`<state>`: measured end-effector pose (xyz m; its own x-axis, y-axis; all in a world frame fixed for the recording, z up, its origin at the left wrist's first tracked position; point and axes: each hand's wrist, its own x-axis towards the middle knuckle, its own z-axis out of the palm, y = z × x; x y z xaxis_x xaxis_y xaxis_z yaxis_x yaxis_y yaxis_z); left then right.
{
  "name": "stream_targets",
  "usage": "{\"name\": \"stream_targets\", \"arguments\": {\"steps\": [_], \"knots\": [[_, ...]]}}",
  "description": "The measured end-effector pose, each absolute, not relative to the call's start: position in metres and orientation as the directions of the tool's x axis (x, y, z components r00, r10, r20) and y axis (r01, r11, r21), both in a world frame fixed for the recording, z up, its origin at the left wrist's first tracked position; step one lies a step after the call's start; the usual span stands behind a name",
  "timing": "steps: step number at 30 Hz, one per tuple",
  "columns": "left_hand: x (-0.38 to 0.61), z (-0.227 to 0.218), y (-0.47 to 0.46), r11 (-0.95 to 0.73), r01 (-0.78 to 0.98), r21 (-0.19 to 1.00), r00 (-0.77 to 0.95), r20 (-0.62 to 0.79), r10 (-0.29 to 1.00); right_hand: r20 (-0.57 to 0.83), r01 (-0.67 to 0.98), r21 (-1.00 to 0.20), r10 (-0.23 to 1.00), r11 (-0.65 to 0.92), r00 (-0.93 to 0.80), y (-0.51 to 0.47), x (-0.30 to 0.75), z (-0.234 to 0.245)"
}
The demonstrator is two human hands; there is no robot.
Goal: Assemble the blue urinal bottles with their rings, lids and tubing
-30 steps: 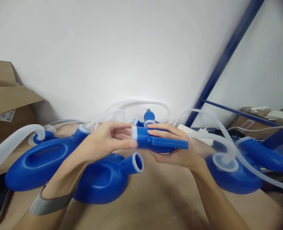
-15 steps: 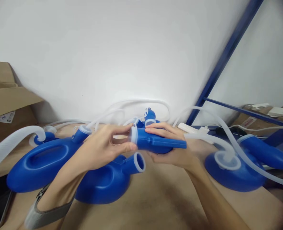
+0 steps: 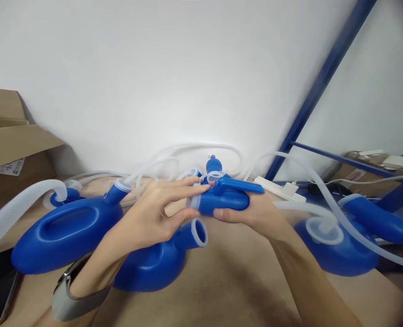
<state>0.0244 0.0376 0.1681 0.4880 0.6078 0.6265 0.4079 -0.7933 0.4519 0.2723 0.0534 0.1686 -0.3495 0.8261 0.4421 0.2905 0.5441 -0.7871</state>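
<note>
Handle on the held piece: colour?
Plain blue handle, best seen in head view.

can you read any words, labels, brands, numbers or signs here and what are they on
None can be read.
Label on the left cardboard box: printed marks, too small and blurred.
Red-and-white label on the right-hand box: too blurred.
Held blue piece: no text visible.

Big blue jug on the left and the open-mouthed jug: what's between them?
In the head view, the left forearm crosses between the big jug and the open-mouthed jug.
</note>
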Motion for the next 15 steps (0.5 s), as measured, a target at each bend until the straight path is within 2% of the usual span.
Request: {"name": "stream_targets", "arguments": {"steps": [4,8,10,13,15], "knots": [[0.026,0.167,0.033,-0.834,0.402,0.378,0.507,0.666,0.547,0.325,0.117,-0.910,0.862,0.397,-0.389,0.058,0.278,0.169],[0.028,0.174,0.020,-0.884,0.416,0.212,0.572,0.695,0.436,0.203,-0.057,-0.978,0.865,0.199,-0.458,0.067,0.282,0.160],[0.027,0.177,0.015,-0.872,0.455,0.178,0.587,0.677,0.444,0.208,-0.034,-0.976,0.879,0.215,-0.428,0.069,0.281,0.156],[0.029,0.178,0.013,-0.806,0.564,0.180,0.545,0.652,0.527,0.296,0.017,-0.946,0.882,0.324,-0.367,0.067,0.274,0.152],[0.034,0.175,0.016,-0.796,0.581,0.172,0.519,0.675,0.524,0.329,-0.041,-0.940,0.866,0.339,-0.376,0.063,0.266,0.147]]}}
